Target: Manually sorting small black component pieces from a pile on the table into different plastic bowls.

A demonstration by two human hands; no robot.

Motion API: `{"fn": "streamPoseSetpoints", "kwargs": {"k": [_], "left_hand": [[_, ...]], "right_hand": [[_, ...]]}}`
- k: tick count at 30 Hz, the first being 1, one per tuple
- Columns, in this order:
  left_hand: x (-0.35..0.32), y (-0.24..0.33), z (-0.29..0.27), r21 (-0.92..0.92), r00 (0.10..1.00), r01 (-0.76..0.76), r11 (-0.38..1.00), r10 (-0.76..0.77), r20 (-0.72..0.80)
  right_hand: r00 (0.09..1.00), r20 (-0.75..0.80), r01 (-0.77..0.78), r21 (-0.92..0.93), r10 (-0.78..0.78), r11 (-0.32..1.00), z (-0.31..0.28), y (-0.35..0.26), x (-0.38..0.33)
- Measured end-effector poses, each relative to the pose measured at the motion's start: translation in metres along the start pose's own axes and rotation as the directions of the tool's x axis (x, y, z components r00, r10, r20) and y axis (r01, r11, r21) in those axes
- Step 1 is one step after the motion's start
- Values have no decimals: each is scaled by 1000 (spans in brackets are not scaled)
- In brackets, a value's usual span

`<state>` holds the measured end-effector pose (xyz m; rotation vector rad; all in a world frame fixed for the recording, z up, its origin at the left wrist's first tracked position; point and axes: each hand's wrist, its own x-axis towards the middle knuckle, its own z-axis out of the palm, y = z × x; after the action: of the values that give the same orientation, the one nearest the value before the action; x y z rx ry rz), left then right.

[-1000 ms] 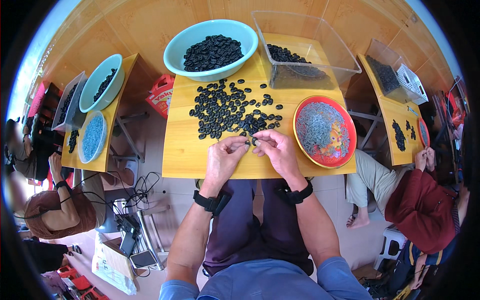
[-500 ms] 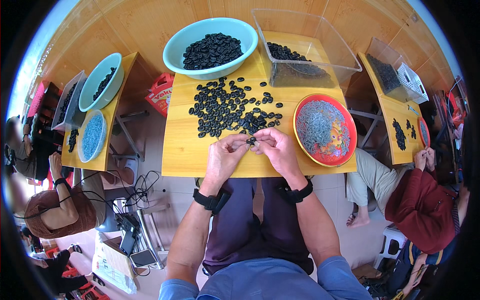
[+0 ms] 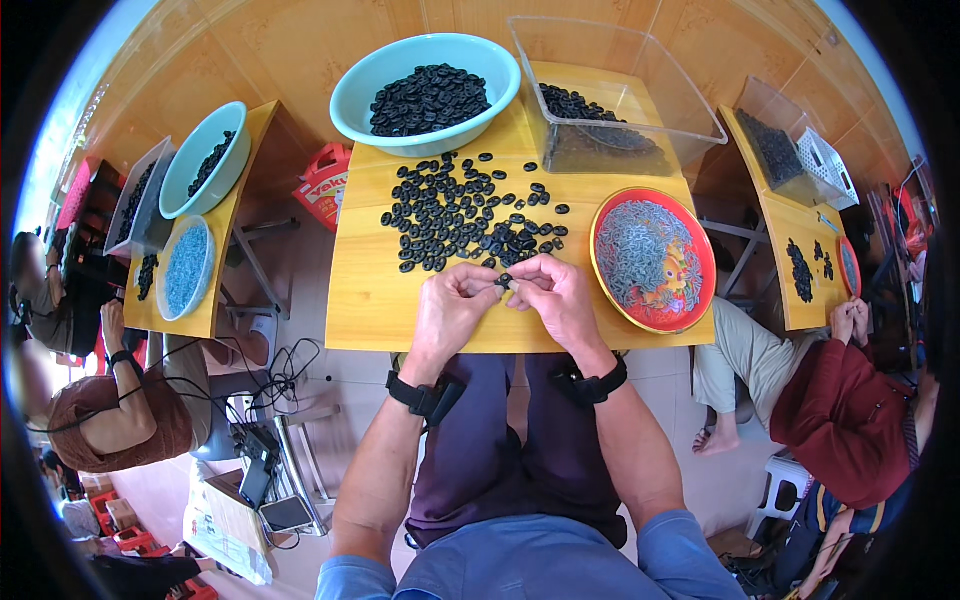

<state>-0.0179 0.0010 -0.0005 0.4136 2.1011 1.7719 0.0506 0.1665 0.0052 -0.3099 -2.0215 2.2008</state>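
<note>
Close to the table's front edge, my left hand (image 3: 447,308) and my right hand (image 3: 556,300) meet with fingertips pinched on one small black oval piece (image 3: 504,281). It looks like the loose black oval pieces (image 3: 450,215) with holes that lie scattered just beyond my fingers. Whether a thin grey pin is also between my fingertips is too small to see. To the right of my right hand stands a round red tray (image 3: 706,262) with a heap of thin grey pins (image 3: 637,250) in it.
At the table's (image 3: 370,320) back left stands a turquoise basin (image 3: 343,105) full of black pieces. A clear plastic bin (image 3: 680,125) with more pieces stands at the back right. People work at side tables left (image 3: 203,315) and right (image 3: 790,310). Black cables (image 3: 285,385) hang at the left.
My hands stay pinched together in nearly the same place, with the black piece turned slightly. The view has shifted a little. At the lower left, a person in dark clothes has moved.
</note>
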Motion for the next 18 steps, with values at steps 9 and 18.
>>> {"fn": "streamPoseSetpoints", "kwargs": {"k": [9,18], "left_hand": [[-5,7,-2,61,993,-95,994,90,83],[-9,7,0,162,980,-184,969,168,109]], "right_hand": [[1000,-19,15,11,-15,1000,3,-1,-1],[974,127,-189,-12,189,982,-10,-15,7]]}}
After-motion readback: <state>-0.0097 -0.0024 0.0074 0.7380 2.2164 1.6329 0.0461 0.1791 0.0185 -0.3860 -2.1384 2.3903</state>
